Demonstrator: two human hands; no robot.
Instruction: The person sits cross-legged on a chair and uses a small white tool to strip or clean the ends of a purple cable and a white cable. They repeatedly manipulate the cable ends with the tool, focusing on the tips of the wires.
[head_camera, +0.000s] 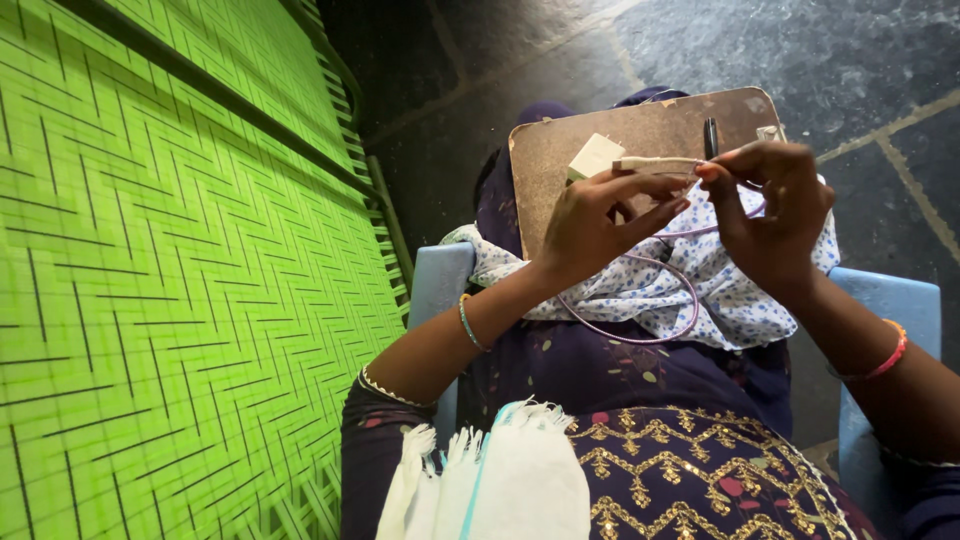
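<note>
My left hand (592, 225) and my right hand (775, 205) meet above my lap and together pinch a thin whitish cable connector (655, 163). A pale purple cable (668, 325) loops down from it over a white cloth with blue dots (720, 295). Behind the hands a brown board (640, 135) rests on my knees. On the board lie a small white block (594, 157) and a dark pen-like object (711, 137). Both hands have fingers closed on the connector.
A bright green woven cot (170, 270) fills the left side. I sit on a light blue chair (437, 283) over a dark stone floor (850, 60). A white fringed cloth (510, 480) lies across my lap near the camera.
</note>
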